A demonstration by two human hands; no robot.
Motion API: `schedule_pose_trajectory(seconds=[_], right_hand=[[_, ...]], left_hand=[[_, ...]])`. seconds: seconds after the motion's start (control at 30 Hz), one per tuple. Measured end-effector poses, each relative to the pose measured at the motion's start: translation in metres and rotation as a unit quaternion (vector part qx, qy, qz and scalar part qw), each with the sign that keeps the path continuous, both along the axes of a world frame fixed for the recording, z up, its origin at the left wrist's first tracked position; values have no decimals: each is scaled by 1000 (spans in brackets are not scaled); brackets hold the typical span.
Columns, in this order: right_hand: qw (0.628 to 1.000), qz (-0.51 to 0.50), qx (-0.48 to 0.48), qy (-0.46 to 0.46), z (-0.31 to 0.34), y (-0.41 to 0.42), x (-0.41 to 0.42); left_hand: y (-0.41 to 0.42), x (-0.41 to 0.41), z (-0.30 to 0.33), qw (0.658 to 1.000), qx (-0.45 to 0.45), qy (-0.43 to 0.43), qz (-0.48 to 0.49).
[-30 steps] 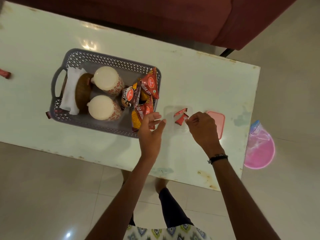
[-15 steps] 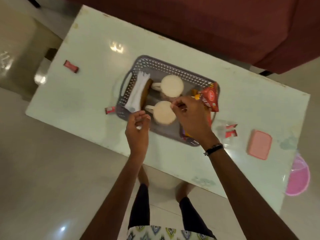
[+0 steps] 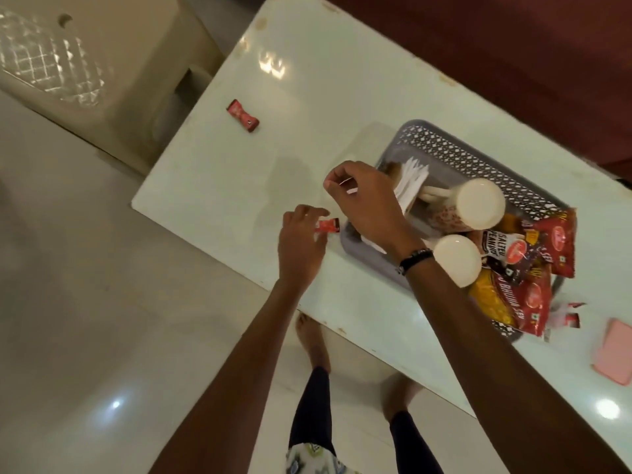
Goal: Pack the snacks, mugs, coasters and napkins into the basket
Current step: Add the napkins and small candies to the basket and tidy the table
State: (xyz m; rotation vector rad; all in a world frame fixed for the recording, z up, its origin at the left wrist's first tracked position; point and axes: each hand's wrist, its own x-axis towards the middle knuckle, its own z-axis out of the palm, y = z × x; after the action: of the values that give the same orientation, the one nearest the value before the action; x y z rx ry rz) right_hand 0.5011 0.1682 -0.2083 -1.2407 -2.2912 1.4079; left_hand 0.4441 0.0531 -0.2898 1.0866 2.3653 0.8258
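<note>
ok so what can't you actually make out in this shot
- Coasters: head view, mostly hidden behind the right hand and napkins.
- Right fingertips: pinched, but whether they hold anything is too small to tell.
- Pink lid: cut off by the right edge.
- Candy by the left hand: contact unclear, fingers partly cover it.
- Basket near corner: hidden by the right forearm.
</note>
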Motion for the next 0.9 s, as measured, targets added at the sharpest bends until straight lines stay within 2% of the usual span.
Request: schedule_pose_trajectory(seconds=[0.1, 0.2, 0.27, 0.37, 0.43, 0.6, 0.77, 0.9], right_hand=[[1000, 4, -3, -19, -8, 3, -14], [999, 25, 1, -33, -16, 7, -31], [998, 44, 6, -37, -22, 10, -47], [996, 74, 31, -41, -36, 13, -78], [992, 103, 51, -53, -49, 12, -103], [949, 227, 163, -144, -73, 13, -160], [915, 280, 215, -196, -88, 18, -192], [922, 243, 243, -177, -90, 7, -173]], left_hand=[[5, 0, -14, 998, -24, 36, -46], [4, -10, -26, 1000, -4, -9, -19], [0, -27, -28, 995, 25, -68, 70], [-14, -69, -22, 959, 67, -123, 248], [-24, -97, -23, 947, 64, -125, 289], [-33, -125, -31, 941, 28, -196, 274], [-27, -126, -31, 926, 35, -221, 305], [-27, -129, -31, 925, 28, -229, 303]])
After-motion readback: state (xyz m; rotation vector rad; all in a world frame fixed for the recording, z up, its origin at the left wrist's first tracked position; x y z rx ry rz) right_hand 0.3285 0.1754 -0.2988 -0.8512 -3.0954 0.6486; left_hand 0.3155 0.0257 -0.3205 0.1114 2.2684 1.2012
